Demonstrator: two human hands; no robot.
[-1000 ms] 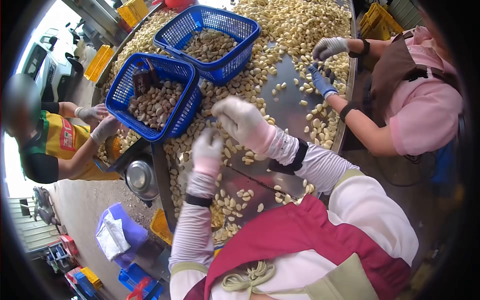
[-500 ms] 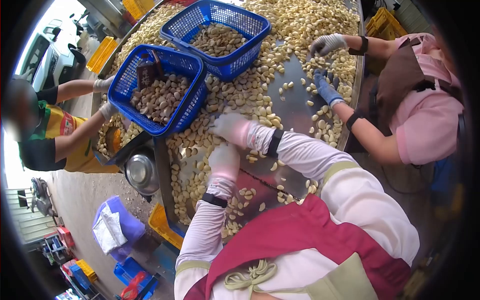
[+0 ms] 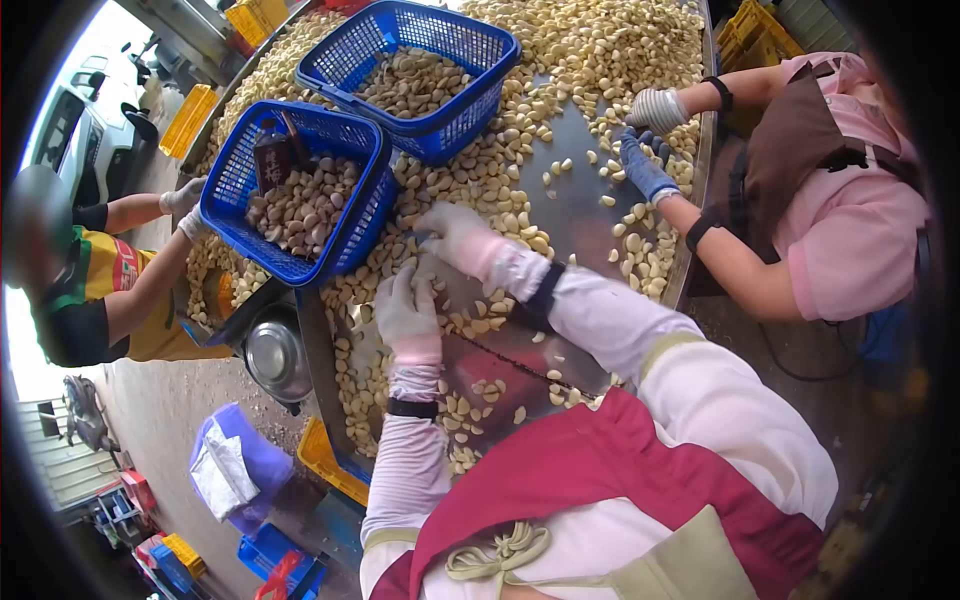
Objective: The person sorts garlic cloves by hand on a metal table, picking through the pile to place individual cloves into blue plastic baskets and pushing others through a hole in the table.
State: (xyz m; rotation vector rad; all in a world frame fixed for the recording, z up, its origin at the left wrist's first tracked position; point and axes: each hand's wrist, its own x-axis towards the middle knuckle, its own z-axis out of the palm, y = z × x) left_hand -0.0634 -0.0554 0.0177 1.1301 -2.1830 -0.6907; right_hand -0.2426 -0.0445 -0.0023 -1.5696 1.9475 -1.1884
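White gloves cover both of my hands, which are among pale garlic cloves spread over a metal table. My left hand rests on the cloves with its fingers apart, pointing up the table. To its upper right, my right hand reaches across to the left over the cloves, its fingertips bent down; whether it grips a clove is too small to tell. Just beyond them is a blue basket of darker cloves with a dark red box inside. Behind it stands a second blue basket of brownish cloves.
A co-worker in gloves handles cloves at the right edge. Another co-worker stands at the left, hands by the near basket. A metal bowl, a yellow crate and a purple bag are at the lower left.
My left hand has moved left, away from my right hand, and its fingers have spread. My right hand has shifted slightly up and left. The right co-worker's hands have come closer together.
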